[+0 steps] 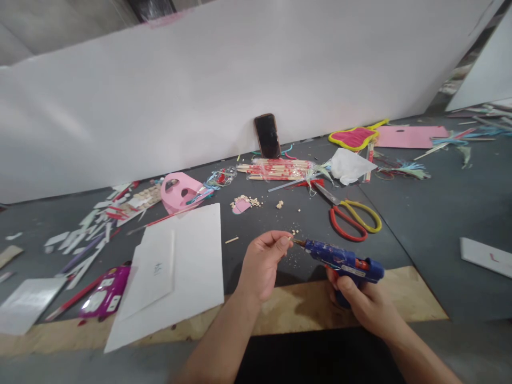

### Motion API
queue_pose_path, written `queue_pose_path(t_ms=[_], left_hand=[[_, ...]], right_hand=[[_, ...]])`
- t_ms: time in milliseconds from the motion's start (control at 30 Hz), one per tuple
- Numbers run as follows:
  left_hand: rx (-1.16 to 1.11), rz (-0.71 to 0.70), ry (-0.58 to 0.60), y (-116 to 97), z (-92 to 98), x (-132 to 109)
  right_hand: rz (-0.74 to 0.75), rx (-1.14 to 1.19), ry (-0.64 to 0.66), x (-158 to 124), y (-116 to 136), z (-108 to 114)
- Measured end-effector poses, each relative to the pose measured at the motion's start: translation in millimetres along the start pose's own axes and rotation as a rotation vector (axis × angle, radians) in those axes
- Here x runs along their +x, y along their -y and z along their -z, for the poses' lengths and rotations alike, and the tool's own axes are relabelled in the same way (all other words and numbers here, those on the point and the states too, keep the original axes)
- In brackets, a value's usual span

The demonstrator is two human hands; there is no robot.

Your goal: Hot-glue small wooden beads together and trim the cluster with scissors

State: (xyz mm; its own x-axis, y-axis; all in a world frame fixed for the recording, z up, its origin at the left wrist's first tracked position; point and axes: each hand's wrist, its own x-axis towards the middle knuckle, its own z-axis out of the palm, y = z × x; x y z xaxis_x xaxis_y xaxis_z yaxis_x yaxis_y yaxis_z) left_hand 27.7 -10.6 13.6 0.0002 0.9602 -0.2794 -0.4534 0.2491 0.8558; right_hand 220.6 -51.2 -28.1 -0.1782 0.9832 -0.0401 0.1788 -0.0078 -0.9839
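As L hand (262,262) pinches a tiny bit (290,238), kind unclear, R hand (357,294) grips glue gun (336,257), nozzle (298,242) v. near; a slip could burn L hand.

writing (157,269) on paper (150,290), label (352,270) on glue gun (332,254): unreadable

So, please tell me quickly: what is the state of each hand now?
Left hand: closed in a pinch at the nozzle tip; anything held is too small to tell.
Right hand: closed around the blue hot glue gun.
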Motion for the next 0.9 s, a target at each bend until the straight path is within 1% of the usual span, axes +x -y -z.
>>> queue_pose_path(t_ms=[167, 400, 533, 600, 700, 833, 900], left_hand=[[0.007, -0.004, -0.002, 0, -0.4, 0], [0.015, -0.022, -0.025, 0, 0.0, 1], [0.016, -0.038, -0.041, 1, 3.3, 0], [0.006, -0.047, -0.068, 0, 6.6, 0], [-0.008, -0.073, -0.133, -3, 14.0, -2], [-0.025, -0.087, -0.205, -6, 25.6, -6], [-0.034, -0.083, -0.213, -6, 30.0, -9]], right_hand=[[0.018, -0.002, 0.005, 0, -1, -1], [-0.024, 0.017, 0.012, 1, 4, -1], [-0.048, 0.048, 0.004, 0, 5, -3], [-0.09, 0.074, -0.034, -1, 8, -4], [-0.13, 0.053, -0.134, -1, 17, -2], [-0.119, -0.029, -0.221, 9, 27, 13], [-0.157, 0.002, -0.248, 14, 28, 21]])
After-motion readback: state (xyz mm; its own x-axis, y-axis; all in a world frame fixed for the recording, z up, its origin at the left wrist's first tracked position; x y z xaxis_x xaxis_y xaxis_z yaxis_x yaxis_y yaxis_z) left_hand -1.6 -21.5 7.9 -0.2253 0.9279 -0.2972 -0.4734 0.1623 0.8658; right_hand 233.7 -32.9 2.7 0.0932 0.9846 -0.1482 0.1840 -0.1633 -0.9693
